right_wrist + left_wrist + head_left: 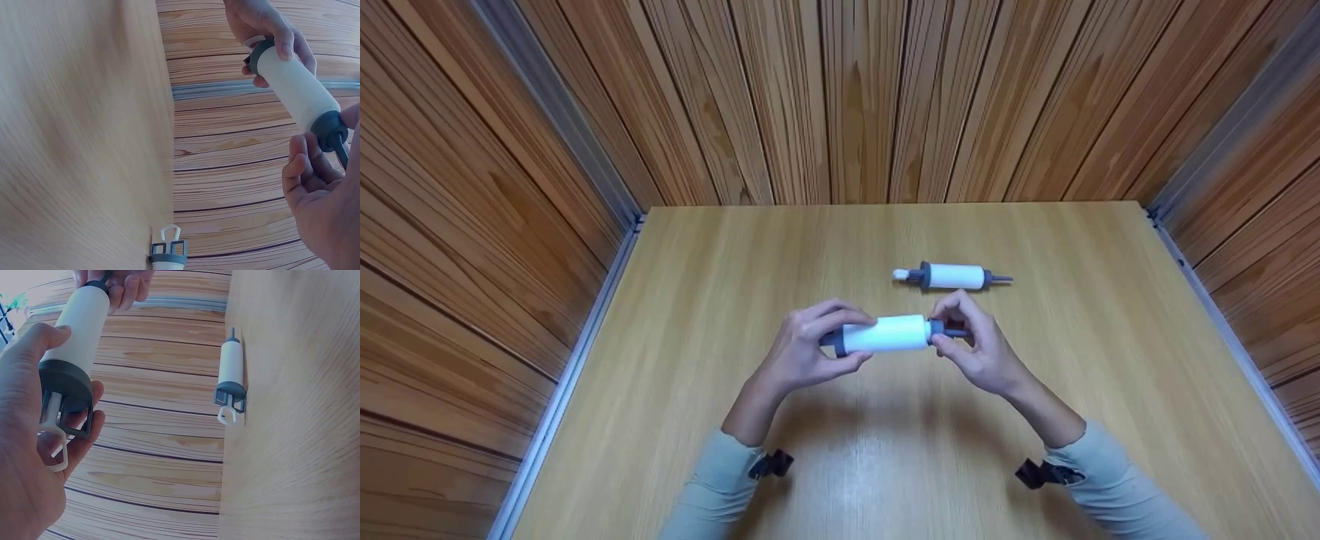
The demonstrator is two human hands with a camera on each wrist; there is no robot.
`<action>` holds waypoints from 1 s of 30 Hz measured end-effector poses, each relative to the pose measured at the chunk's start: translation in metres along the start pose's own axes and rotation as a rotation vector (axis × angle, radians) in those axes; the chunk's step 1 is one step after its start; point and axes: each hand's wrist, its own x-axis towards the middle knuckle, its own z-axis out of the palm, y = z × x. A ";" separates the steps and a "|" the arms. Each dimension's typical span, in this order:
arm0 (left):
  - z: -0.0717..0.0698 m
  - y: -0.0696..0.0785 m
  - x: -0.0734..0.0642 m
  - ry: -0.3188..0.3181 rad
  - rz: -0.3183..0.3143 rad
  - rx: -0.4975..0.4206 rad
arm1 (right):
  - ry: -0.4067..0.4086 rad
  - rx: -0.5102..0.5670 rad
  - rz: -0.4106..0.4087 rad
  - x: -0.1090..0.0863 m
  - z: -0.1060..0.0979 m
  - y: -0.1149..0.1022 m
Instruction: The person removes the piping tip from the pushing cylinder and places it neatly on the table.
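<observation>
L hand [801,351] & R hand [988,356] in pinch on smooth wht cyl. tube [889,334] (gry-capped)

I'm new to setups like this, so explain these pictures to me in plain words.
There is no robot here: a person works with two bare hands, in pale sleeves. The head picture comes from a camera worn on the head, looking down; the other two come from wrist cameras, each watching its own hand's work. The left hand grips a white syringe-like dispenser near its ring-handle end, while the right hand pinches the grey cap at its nozzle end. A second, similar dispenser lies on the wood-grain table, beyond the hands. Wood-plank walls stand around the table.
</observation>
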 end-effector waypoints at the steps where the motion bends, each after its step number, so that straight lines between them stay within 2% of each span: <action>1: 0.000 0.000 0.000 0.001 0.000 0.002 | 0.001 -0.003 -0.003 0.000 0.000 0.000; 17: 0.000 0.000 0.000 0.016 0.005 -0.014 | -0.007 0.011 -0.030 -0.001 0.000 0.000; 30: 0.000 -0.001 0.000 0.019 -0.002 -0.030 | -0.002 0.028 -0.012 0.000 0.000 -0.002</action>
